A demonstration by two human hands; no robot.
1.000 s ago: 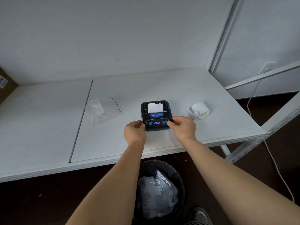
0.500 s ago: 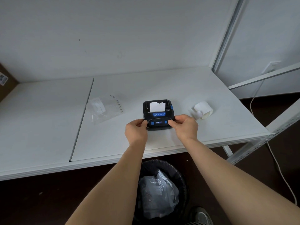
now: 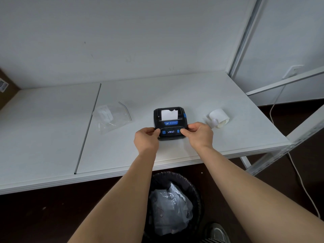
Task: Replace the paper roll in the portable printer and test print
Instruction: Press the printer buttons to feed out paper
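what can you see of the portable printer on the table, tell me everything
The portable printer is a small black box, plastic by its look, with blue accents: a blue badge on the lid, blue buttons either side of a small lit display, a blue tab on its right side. It sits flat on the white table, lid shut, a white paper strip with a ragged end sticking out of its slot. The left hand and right hand grip its front corners, thumbs by the buttons.
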